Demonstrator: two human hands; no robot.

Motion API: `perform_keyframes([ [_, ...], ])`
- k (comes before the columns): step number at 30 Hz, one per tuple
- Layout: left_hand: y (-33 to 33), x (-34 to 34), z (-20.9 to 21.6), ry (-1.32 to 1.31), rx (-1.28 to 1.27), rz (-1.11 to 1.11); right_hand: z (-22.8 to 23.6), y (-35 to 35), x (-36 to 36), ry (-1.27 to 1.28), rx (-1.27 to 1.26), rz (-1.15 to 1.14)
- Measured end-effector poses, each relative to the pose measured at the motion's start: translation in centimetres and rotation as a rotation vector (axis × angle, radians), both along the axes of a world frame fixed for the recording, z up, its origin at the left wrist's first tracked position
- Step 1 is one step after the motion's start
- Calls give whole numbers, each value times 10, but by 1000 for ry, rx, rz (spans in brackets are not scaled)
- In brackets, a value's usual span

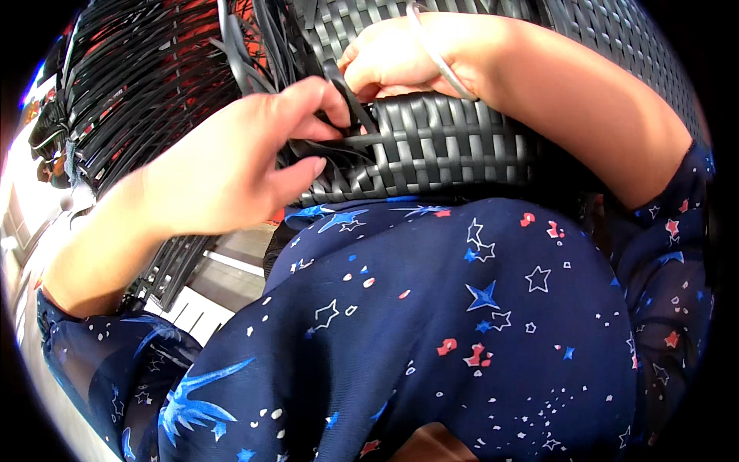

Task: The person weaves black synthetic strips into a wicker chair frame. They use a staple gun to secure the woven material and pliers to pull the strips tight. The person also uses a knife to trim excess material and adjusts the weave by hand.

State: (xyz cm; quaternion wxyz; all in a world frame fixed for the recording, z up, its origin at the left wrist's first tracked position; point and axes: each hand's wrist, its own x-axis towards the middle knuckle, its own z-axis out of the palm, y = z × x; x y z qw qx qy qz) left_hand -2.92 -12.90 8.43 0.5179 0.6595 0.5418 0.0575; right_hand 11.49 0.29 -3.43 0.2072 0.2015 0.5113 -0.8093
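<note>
Black flat plastic strips are woven into a basketwork piece [454, 142] held close against my body. Near its left end, my left hand [254, 150] has bent fingers with the thumb apart from them. Its fingertips are at loose dark strips and touch a black strip [356, 108] standing out of the weave. My right hand [396, 65] reaches across from the right, behind the woven rim. Its fingers are curled and look pinched on the upper part of that strip; the fingertips are partly hidden. A pale bangle [435, 54] circles the right wrist.
Long loose black strips [162, 85] hang in a thick bunch at the left, with red behind them. More black weave [616, 46] spreads behind my right arm. Grey floor [231, 273] with white bands shows below my left forearm.
</note>
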Motion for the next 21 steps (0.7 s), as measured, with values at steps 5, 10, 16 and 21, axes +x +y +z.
perform_keyframes([
  [5, -5, 0, 1, -96, -425, 433, 2, -1, -3, 37, 26, -40],
  [10, -11, 3, 3, -34, -403, 431, 1, 1, 0, 77, -51, -77],
  [16, -3, 3, 9, -4, -404, 350, 3, -3, -12, 41, 95, -64],
  [21, 3, 9, 18, -107, -551, 512, 10, -6, -21, -165, 132, -115],
])
